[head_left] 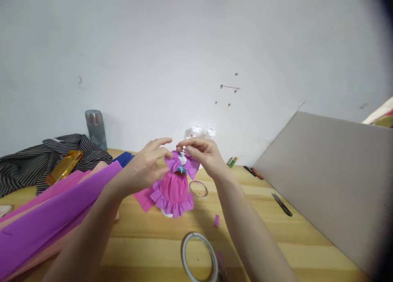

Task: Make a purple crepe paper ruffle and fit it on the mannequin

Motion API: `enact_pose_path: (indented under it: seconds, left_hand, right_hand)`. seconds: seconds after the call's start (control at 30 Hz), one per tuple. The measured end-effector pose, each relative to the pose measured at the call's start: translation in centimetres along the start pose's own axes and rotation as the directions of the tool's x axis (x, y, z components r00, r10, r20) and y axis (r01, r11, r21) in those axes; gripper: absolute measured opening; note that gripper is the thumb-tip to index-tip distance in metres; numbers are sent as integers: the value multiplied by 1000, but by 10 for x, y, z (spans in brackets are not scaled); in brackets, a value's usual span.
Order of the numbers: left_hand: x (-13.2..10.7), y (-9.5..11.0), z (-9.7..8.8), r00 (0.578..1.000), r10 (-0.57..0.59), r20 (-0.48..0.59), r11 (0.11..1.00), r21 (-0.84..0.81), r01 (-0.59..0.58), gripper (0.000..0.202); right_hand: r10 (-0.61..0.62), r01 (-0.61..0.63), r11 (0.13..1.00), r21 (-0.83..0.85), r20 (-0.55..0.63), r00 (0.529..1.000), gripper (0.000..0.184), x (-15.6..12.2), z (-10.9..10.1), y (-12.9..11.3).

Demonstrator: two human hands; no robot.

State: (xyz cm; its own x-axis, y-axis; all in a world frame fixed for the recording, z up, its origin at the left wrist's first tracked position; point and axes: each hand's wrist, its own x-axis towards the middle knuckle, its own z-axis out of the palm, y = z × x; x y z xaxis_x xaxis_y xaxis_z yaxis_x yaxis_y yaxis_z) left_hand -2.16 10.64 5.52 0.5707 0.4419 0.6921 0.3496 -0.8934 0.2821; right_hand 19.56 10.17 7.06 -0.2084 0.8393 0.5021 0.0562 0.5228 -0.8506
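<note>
The right hand [204, 153] reached in with bent fingers, thumb and forefinger pinched on the white beaded top of a doll-like figure in a pink-and-purple ruffled paper dress [175, 187], upright on the pale wooden table [141, 237]. The left hand [145, 165], loosely curved with thumb and fingers apart, held nothing visible beside it. The left forearm partly covered long purple paper sheets [67, 208]; a large white tape ring [184, 255] lay nearer the wearer, a black-handled knife [281, 205] off right.
</note>
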Motion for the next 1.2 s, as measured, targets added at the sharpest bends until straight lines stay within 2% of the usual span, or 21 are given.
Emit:
enact_pose_path:
  seconds: [0.13,0.2,0.3,0.37,0.53,0.6,0.77,0.87,0.97,1.03,1.13,1.2]
  left_hand:
    - [1,-2,2,996,-35,-81,999,-25,33,15]
    - [3,-4,5,990,-61,-130,996,-73,51,15]
    - [8,-9,13,968,-147,-202,969,-227,100,16]
    - [12,-12,18,952,-203,-231,935,-335,119,17]
    - [23,-15,27,954,-205,-217,890,-447,90,14]
    - [25,-14,28,961,-187,-203,887,-456,76,13]
    - [27,-9,28,961,-166,-221,900,-433,56,10]
    - [27,-4,27,957,-187,-223,915,-393,87,9]
    - [28,0,28,953,-199,-227,929,-354,110,11]
    - [29,2,29,953,-198,-229,931,-348,109,11]
    - [29,4,29,957,-183,-226,932,-350,96,11]
    - [29,5,29,959,-175,-221,936,-340,93,11]
  right_hand:
    - [-65,57,982,-177,-39,997,15,-3,1,-4]
    - [-82,69,978,-197,-59,995,18,-4,2,-2]
    - [-108,88,975,-204,-87,990,20,-4,5,0]
    - [-132,98,959,-266,-113,985,15,-5,8,0]
    - [-272,207,903,-376,-128,954,4,-6,13,-4]
    - [-320,257,886,-385,-109,941,7,-7,15,-6]
    - [-353,306,854,-420,-36,935,14,-15,14,-12]
    - [-402,367,784,-501,41,915,18,-28,8,-21]
    - [-432,447,621,-644,194,881,34,-46,4,-25]
    - [-381,446,502,-741,273,884,49,-55,3,-22]
    - [-384,423,375,-825,278,881,50,-58,3,-11]
    - [-444,406,349,-844,233,865,45,-55,4,-3]
